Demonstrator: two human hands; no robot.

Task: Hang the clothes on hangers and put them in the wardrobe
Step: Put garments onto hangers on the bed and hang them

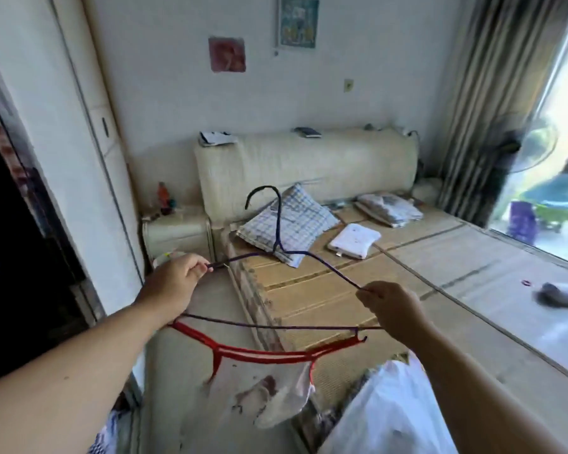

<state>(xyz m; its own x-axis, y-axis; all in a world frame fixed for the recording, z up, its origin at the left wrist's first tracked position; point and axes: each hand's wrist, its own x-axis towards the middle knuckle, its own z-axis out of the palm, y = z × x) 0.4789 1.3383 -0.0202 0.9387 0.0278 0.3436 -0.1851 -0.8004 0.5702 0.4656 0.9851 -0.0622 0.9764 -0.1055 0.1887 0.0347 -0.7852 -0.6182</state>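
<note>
A dark purple wire hanger [277, 234] is held up in front of me, hook upward. My left hand [174, 283] grips its left shoulder end and my right hand [394, 306] pinches its right end. Below it a red hanger [263, 350] hangs upside down, its left end at my left hand. A white garment with dark red marks [269, 394] dangles beneath the red hanger. The open wardrobe [17, 244] is at the far left, dark inside, with clothes showing at its edge.
A bed with a bamboo mat [407, 283] fills the middle and right. On it lie a checked pillow [286, 224], a white folded item [354, 240] and a grey cloth [561, 296]. A white bag [387, 411] sits at the bottom. A bedside cabinet [177, 234] stands left of the bed.
</note>
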